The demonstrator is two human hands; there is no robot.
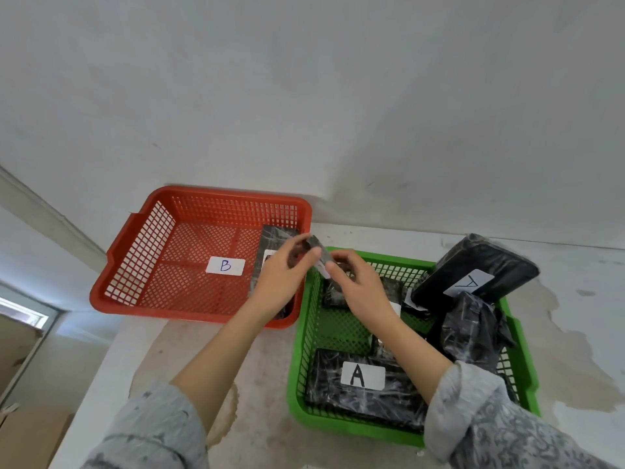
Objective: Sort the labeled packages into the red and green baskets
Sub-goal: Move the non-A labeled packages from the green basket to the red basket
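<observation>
A small black wrapped package (317, 249) with a white label is held up between both hands, over the gap between the two baskets. My left hand (283, 275) pinches its left side and my right hand (358, 282) grips its right end. The red basket (135, 238), marked B on its floor, holds one black package (272, 239) along its right wall, partly hidden by my left hand. The green basket (301, 336) holds several black packages, one at the front (363, 380) labelled A and one (473, 270) labelled A leaning on the far right rim.
Both baskets sit on a stained whitish table (257, 374) set against a plain wall (304, 96). The table's left edge drops off near the red basket. A crumpled black wrapped bundle (473, 330) lies at the green basket's right side.
</observation>
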